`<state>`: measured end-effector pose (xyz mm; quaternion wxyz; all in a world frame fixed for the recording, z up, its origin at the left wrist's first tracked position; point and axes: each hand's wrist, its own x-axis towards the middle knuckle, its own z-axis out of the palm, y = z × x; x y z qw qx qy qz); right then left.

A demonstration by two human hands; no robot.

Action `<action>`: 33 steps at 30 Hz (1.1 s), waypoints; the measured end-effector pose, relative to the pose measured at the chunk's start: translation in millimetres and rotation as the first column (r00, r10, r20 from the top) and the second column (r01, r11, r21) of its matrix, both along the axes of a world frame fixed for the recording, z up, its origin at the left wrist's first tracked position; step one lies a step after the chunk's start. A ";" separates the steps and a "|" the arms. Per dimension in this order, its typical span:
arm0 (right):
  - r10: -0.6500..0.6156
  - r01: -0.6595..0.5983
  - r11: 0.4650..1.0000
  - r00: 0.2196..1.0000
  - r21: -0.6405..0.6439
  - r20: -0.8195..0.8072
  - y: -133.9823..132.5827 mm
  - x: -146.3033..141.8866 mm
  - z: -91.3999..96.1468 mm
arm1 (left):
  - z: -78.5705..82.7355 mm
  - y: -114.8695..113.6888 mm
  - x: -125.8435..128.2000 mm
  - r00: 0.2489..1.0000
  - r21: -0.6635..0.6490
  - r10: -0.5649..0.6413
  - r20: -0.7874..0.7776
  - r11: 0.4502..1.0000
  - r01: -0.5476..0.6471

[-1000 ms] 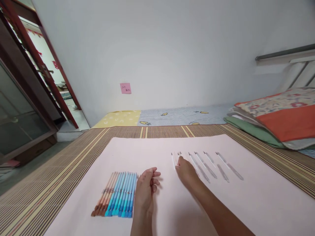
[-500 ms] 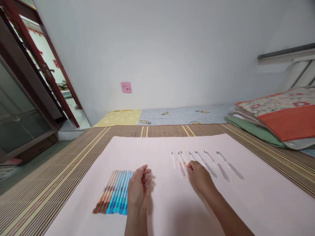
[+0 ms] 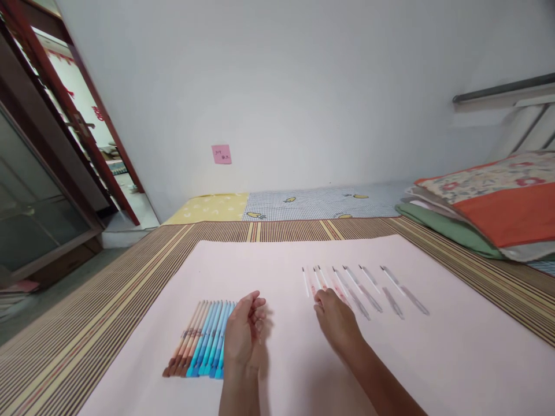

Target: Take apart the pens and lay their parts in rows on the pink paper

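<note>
My left hand (image 3: 243, 332) rests on the pink sheet (image 3: 286, 358) with its fingers loosely bent and apart, holding nothing. It lies against the right side of a row of pens (image 3: 210, 332), brown ones on the left and blue ones on the right, and partly covers the last ones. My right hand (image 3: 338, 320) is closed in a pinch over the left part of a spread of thin white refills (image 3: 306, 283) and clear pen barrels (image 3: 392, 303). Its fingertips are at a pinkish barrel and a refill; what they grip is hidden.
The sheet lies on a striped mat (image 3: 130, 300). Behind it is a checked and yellow cloth (image 3: 299, 205) along the wall. Folded bedding (image 3: 498, 208) is piled at the right. A pink note (image 3: 221, 154) sticks to the wall, and a door (image 3: 82, 121) stands at the left.
My right hand has shifted left along the refills and barrels, uncovering barrels to its right and covering the pinkish one at the left. My left hand has stayed where it was.
</note>
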<state>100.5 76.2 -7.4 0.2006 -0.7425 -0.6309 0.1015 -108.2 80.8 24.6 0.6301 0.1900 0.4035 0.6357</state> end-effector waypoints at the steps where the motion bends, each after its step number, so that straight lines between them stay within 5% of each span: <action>1: 0.004 -0.004 1.000 1.000 -0.005 0.006 0.3 -0.2 -1.3 | -1.2 0.4 -0.2 1.000 0.008 -0.010 -0.001 1.000 0.010; 10: 0.008 -0.005 0.997 0.999 0.078 -0.033 -0.9 1.9 -7.6 | 17.8 -5.4 2.3 0.996 -0.056 0.075 0.054 0.996 -0.072; 21: -0.028 0.055 0.988 0.983 0.146 -0.181 -20.7 5.7 -9.8 | 32.3 -9.3 -52.6 0.914 -0.075 0.360 0.187 0.933 -0.352; 27: 0.166 -0.158 0.986 0.918 0.052 -0.359 -40.9 -56.3 9.0 | 33.3 -11.0 -54.5 0.899 -0.086 0.389 0.199 0.921 -0.380; 33: 0.401 -0.399 0.916 0.895 0.048 -0.196 -60.9 -121.8 3.8 | 30.8 -11.3 -47.9 0.917 -0.093 0.338 0.212 0.941 -0.326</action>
